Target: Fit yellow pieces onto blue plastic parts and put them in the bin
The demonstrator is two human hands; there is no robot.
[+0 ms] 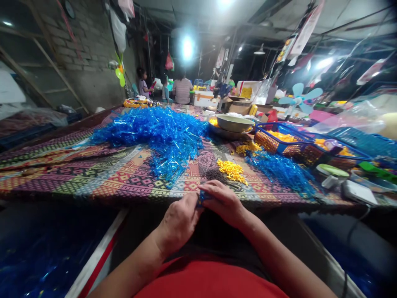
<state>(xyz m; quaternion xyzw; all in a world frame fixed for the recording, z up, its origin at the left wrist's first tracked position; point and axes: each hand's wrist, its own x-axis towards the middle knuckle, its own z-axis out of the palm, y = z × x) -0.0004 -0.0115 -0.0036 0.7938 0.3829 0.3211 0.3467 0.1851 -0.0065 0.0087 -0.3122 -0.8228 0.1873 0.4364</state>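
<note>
Close to the front edge of the table, my left hand [181, 217] and my right hand [226, 203] meet with fingers closed around a small blue plastic piece [201, 199]. Most of that piece is hidden by the fingers. Just beyond my right hand lie a small heap of dark beads [214, 175] and a heap of small yellow plastic parts [232, 170]. A big pile of clear blue plastic pieces [173, 136] spreads over the patterned cloth [102, 169]. To the right is a smaller pile of blue plastic pieces [281, 170].
A metal bowl [235, 123] rests on another dish holding yellow parts. Blue baskets [283, 142] with yellow parts stand at the right, near a white box-shaped device [359, 192] and a fan [300, 98]. Several people [182, 89] are in the background.
</note>
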